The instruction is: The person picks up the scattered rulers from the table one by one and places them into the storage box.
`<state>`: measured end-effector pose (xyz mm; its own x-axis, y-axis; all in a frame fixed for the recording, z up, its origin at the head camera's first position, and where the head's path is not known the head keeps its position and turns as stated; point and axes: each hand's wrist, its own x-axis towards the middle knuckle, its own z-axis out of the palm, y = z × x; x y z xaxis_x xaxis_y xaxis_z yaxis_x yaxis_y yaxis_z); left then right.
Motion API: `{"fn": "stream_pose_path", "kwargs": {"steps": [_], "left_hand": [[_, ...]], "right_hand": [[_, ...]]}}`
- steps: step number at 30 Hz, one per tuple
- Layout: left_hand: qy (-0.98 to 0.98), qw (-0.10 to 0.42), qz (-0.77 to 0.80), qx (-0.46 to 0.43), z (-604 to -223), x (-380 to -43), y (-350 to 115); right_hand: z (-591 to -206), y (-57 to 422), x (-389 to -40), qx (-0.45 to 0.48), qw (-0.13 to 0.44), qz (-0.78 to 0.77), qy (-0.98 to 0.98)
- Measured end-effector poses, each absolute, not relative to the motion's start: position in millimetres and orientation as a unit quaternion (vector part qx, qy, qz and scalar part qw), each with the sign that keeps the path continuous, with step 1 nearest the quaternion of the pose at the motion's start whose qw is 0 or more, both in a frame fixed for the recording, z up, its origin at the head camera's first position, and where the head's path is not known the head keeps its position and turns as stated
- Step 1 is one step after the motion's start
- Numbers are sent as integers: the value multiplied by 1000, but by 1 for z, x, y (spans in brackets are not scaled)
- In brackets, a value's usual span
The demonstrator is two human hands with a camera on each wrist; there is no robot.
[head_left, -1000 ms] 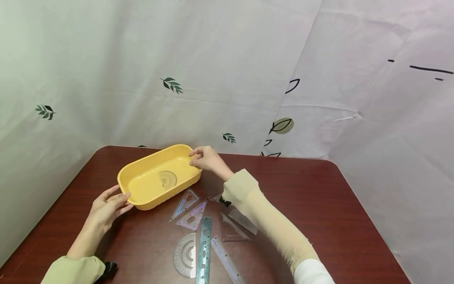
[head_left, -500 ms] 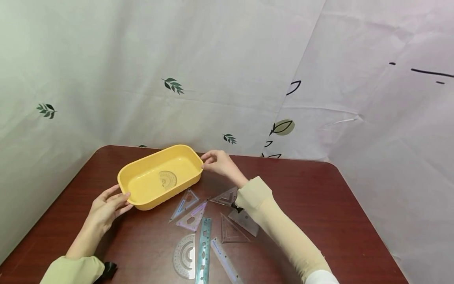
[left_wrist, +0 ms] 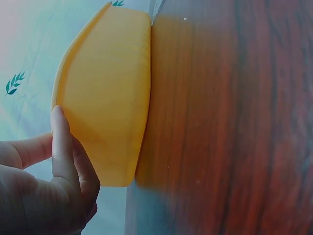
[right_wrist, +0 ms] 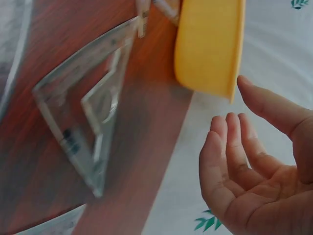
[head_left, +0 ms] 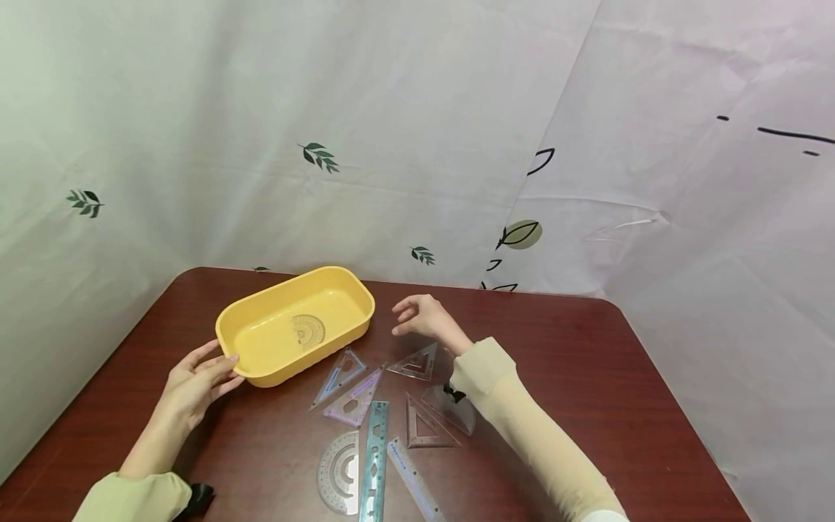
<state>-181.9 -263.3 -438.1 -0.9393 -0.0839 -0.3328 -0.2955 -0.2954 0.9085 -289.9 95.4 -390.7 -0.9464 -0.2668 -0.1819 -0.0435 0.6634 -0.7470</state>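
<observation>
Head view: yellow oblong plastic tray [head_left: 320, 355] near the bench [head_left: 554, 348]'s far-left corner, clear plastic protractor [head_left: 308, 331] inside; probably mid-loading.
Left wrist: left grip [left_wrist: 51, 193] pinches its rim. Right wrist: right grip [right_wrist: 261, 181] loosely spread, holding nothing, near clear triangular set square [right_wrist: 73, 139]; lifting that likely needs fingertips.

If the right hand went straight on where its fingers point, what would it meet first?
Likely the right end of the yellow plastic tray. A gap separates it from the right hand, whose height relative to the tray is hard to judge.
</observation>
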Motion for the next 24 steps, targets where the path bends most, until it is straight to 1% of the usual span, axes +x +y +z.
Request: {"fn": "stream_pose_path", "kwargs": {"steps": [12,18,24], "left_hand": [[596,70,782,-167,-438,-183,-263],[595,69,784,-166,-437,-182,-263],[591,69,787,-164,-437,-182,-263]], "right_hand": [[-412,127,-287,-33,155,-354,922],[-417,133,-283,-25,160,-334,929],[-421,135,-280,9,161,-299,940]]}}
